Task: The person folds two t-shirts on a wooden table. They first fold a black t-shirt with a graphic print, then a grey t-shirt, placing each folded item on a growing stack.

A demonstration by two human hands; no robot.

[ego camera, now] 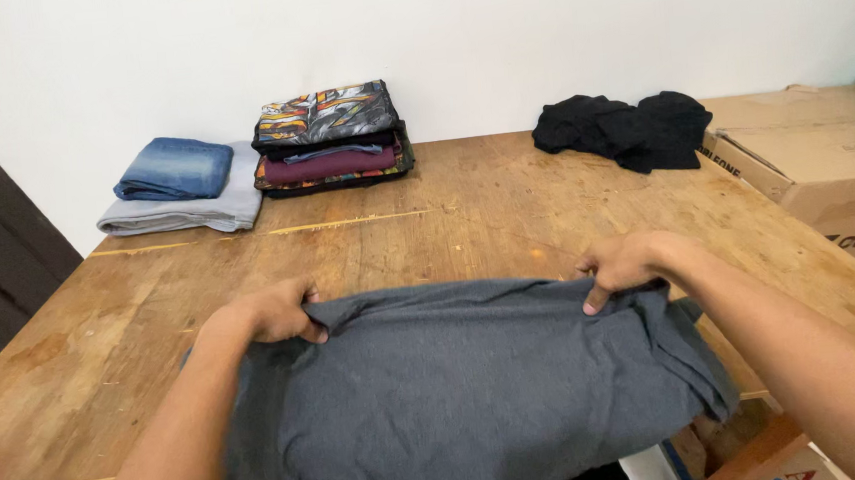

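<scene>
A dark grey garment [458, 388] lies spread over the near edge of a wooden table [446, 219] and hangs off toward me. My left hand [272, 313] pinches its far edge at the left corner. My right hand [618, 267] pinches the same edge at the right corner. Both hands rest on the tabletop with the cloth stretched between them. The lower part of the garment drops out of view below the table edge.
At the back left lie folded blue jeans [174, 168] on a folded grey garment [207, 210]. Beside them stands a stack of folded patterned and dark clothes [330, 137]. A heap of black clothing [630, 128] sits at the back right. Cardboard boxes [823, 157] stand at the right.
</scene>
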